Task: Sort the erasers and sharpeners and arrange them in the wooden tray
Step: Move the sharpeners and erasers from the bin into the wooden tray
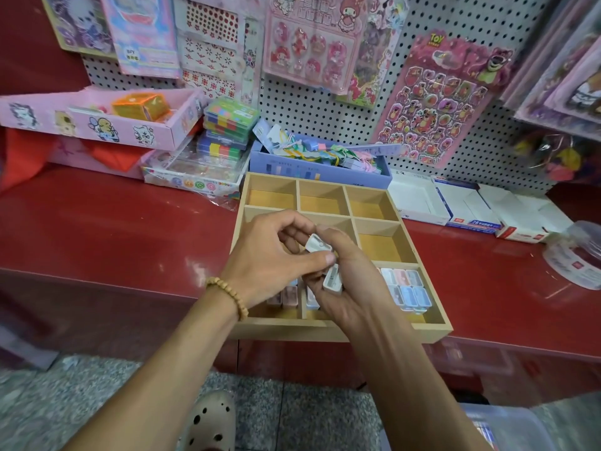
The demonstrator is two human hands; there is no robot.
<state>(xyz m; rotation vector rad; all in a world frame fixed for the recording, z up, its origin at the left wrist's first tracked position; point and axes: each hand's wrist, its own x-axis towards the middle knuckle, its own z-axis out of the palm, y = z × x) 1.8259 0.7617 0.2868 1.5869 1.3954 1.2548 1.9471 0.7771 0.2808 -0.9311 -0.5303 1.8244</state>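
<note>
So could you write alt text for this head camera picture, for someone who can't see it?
Two hands meet above a wooden tray on a red counter: the left hand pinches one white sharpener and the right hand holds another. The tray's near compartments hold pastel sharpeners; its far ones look empty.

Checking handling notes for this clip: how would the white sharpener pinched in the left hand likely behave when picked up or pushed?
The white sharpener looks like hard moulded plastic, so probably stiff. The left hand holds it with fingertips alone, suggesting it is light. Its flat, boxy faces make rolling unlikely, like the sharpeners sitting flat in the tray; the glossy surface may be slippery.
</note>
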